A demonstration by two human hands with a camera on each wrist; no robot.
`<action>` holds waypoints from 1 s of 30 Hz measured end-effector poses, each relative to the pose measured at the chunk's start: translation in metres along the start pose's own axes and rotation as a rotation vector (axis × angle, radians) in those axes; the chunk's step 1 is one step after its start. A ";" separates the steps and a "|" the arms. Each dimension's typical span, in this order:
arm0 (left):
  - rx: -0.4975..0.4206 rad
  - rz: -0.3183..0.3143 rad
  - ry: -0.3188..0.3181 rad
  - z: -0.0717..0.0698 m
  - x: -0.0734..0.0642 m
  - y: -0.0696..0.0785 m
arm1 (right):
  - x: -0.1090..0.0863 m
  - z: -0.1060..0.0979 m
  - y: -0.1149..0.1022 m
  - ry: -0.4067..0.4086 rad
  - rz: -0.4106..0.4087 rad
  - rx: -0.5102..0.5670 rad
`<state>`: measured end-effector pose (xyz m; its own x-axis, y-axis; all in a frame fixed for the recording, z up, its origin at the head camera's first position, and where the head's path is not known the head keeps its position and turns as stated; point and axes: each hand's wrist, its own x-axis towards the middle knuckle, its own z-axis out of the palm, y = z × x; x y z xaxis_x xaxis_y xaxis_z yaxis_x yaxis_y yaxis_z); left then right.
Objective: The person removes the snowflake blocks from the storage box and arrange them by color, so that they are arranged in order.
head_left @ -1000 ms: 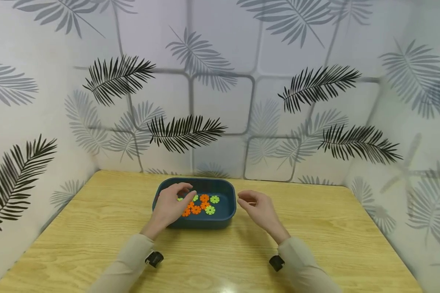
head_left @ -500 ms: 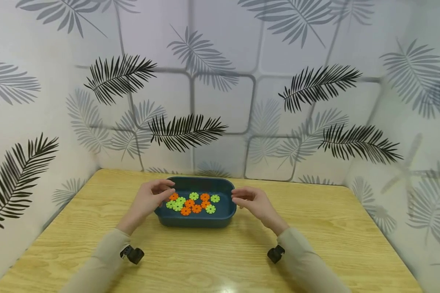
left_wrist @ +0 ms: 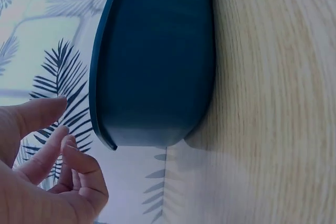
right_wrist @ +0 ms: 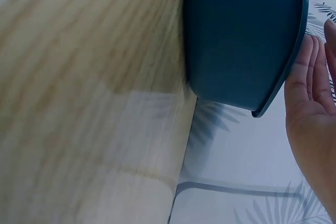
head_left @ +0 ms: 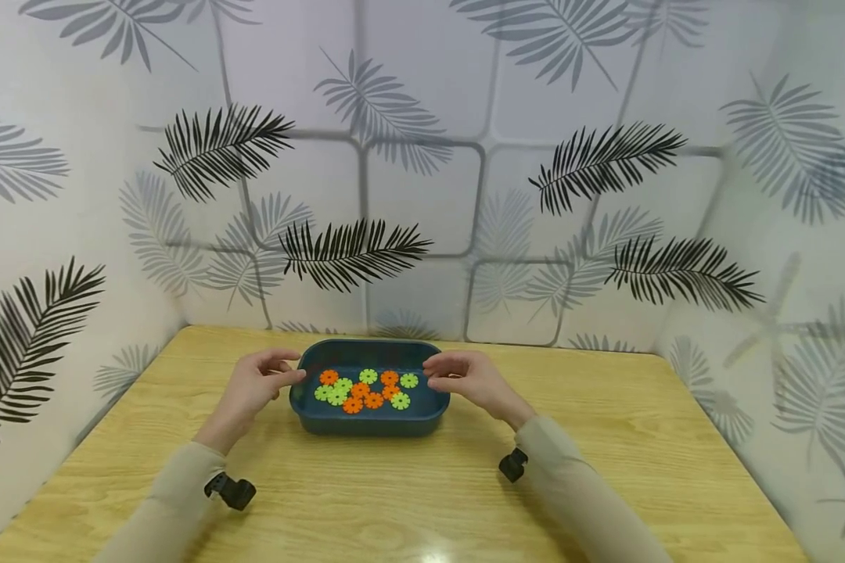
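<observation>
A dark teal tray (head_left: 369, 427) stands on the table, holding several notched plastic discs, some orange (head_left: 373, 400) and some lime green (head_left: 400, 401). Just off the tray's left end is my left hand (head_left: 248, 389), thumb and fingers apart, with nothing between them. The left wrist view shows a gap between that hand (left_wrist: 68, 187) and the tray wall (left_wrist: 152, 61). My right hand (head_left: 477, 385) is at the tray's right end, fingertips over the rim. In the right wrist view its relaxed fingers (right_wrist: 298, 80) lie beside the rim; whether they touch it I cannot tell.
The wooden table (head_left: 387, 493) reaches back to a wall (head_left: 422, 188) with a feather pattern, which also runs along both sides. A black camera is strapped to each wrist, such as the left wrist camera (head_left: 238, 493).
My left hand has moved left from over the discs to outside the tray's left end. The right hand has shifted left, from beside the tray to its right rim. The discs lie as before.
</observation>
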<state>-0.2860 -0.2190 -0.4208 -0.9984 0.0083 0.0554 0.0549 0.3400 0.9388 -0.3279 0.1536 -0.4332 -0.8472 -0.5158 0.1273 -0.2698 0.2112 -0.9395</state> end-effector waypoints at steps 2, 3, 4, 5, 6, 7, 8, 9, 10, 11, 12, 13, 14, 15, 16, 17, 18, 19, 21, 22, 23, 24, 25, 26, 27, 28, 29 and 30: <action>-0.008 -0.030 -0.019 -0.003 0.001 -0.002 | 0.005 0.001 -0.001 -0.020 0.001 -0.018; -0.013 -0.046 -0.030 -0.004 0.001 -0.003 | 0.008 0.001 -0.001 -0.031 -0.001 -0.024; -0.019 -0.061 -0.044 -0.005 0.001 -0.004 | 0.010 0.001 -0.002 -0.046 -0.005 -0.030; -0.029 -0.077 -0.057 -0.006 0.002 -0.005 | 0.013 0.001 -0.003 -0.062 -0.007 -0.035; -0.042 -0.088 -0.071 -0.006 0.002 -0.006 | 0.016 0.001 -0.005 -0.079 -0.006 -0.045; -0.052 -0.097 -0.085 -0.007 0.003 -0.008 | 0.018 0.001 -0.006 -0.101 -0.004 -0.056; -0.060 -0.105 -0.098 -0.008 0.003 -0.009 | 0.021 0.002 -0.007 -0.124 -0.003 -0.062; -0.065 -0.112 -0.111 -0.008 0.003 -0.010 | 0.024 0.002 -0.008 -0.148 0.002 -0.072; -0.072 -0.116 -0.124 -0.008 0.003 -0.012 | 0.027 0.002 -0.009 -0.174 0.009 -0.084; -0.083 -0.123 -0.137 -0.009 0.004 -0.013 | 0.030 0.002 -0.010 -0.197 0.012 -0.102; -0.095 -0.129 -0.152 -0.009 0.004 -0.013 | 0.033 0.003 -0.011 -0.223 0.011 -0.123; -0.108 -0.136 -0.166 -0.009 0.004 -0.014 | 0.037 0.003 -0.012 -0.250 0.007 -0.147; -0.120 -0.142 -0.181 -0.009 0.004 -0.015 | 0.040 0.003 -0.013 -0.276 0.001 -0.171; -0.134 -0.148 -0.193 -0.009 0.004 -0.015 | 0.043 0.004 -0.014 -0.305 -0.005 -0.198; -0.147 -0.153 -0.203 -0.008 0.005 -0.015 | 0.047 0.004 -0.015 -0.330 -0.008 -0.227; -0.162 -0.160 -0.207 -0.008 0.005 -0.016 | 0.050 0.004 -0.016 -0.356 -0.013 -0.252; -0.173 -0.164 -0.212 -0.008 0.006 -0.016 | 0.053 0.005 -0.017 -0.381 -0.008 -0.273; -0.180 -0.166 -0.213 -0.008 0.006 -0.016 | 0.057 0.005 -0.017 -0.402 -0.002 -0.297; -0.190 -0.170 -0.212 -0.008 0.007 -0.017 | 0.063 0.007 -0.017 -0.439 0.019 -0.321; -0.194 -0.173 -0.212 -0.009 0.008 -0.018 | 0.067 0.008 -0.017 -0.457 0.031 -0.334; -0.198 -0.175 -0.213 -0.009 0.008 -0.018 | 0.070 0.009 -0.017 -0.474 0.041 -0.347; -0.199 -0.175 -0.216 -0.009 0.008 -0.018 | 0.073 0.009 -0.018 -0.490 0.052 -0.361; -0.200 -0.175 -0.219 -0.009 0.009 -0.019 | 0.076 0.010 -0.018 -0.506 0.056 -0.374; -0.201 -0.175 -0.222 -0.009 0.009 -0.019 | 0.078 0.011 -0.019 -0.520 0.064 -0.386; -0.201 -0.173 -0.225 -0.009 0.009 -0.019 | 0.080 0.012 -0.019 -0.534 0.069 -0.402; -0.202 -0.171 -0.227 -0.009 0.010 -0.019 | 0.082 0.013 -0.020 -0.547 0.070 -0.419; -0.202 -0.169 -0.227 -0.009 0.010 -0.019 | 0.084 0.013 -0.021 -0.557 0.073 -0.431; -0.204 -0.169 -0.225 -0.009 0.010 -0.020 | 0.086 0.014 -0.021 -0.569 0.075 -0.440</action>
<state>-0.2970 -0.2340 -0.4360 -0.9697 0.1828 -0.1619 -0.1332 0.1600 0.9781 -0.3883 0.0932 -0.4069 -0.5335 -0.8138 -0.2305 -0.4806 0.5159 -0.7091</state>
